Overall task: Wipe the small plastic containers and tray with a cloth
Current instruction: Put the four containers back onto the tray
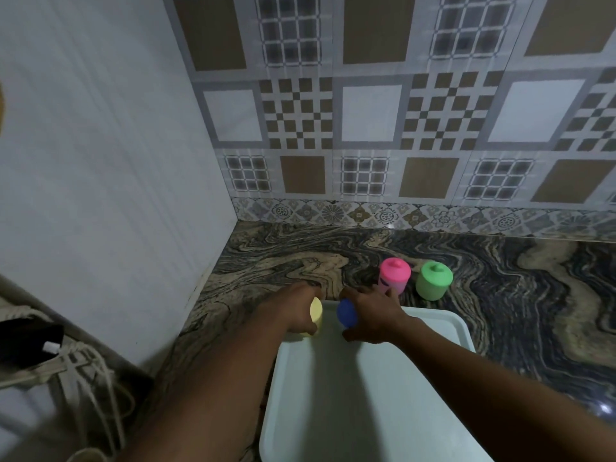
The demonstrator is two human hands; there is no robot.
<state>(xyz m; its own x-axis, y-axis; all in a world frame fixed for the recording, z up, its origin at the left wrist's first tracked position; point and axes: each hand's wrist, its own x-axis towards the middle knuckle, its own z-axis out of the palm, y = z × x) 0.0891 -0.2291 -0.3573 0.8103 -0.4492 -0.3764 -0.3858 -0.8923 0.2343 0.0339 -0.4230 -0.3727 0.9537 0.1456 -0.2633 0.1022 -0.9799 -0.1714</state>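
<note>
A swirl-patterned stone tabletop (500, 295) is seen in a corner backed by a geometric tiled wall (366, 111). A pale plastic tray (366, 411) is set at the near edge. At its far left corner, a yellow container (316, 311) is gripped by the left hand (293, 308), fingers curled round it. A blue container (346, 313) is held beside it by the right hand (373, 315), between thumb and curled fingers. A pink lidded container (395, 275) and a green lidded container (433, 280) are stood upright just beyond the tray.
</note>
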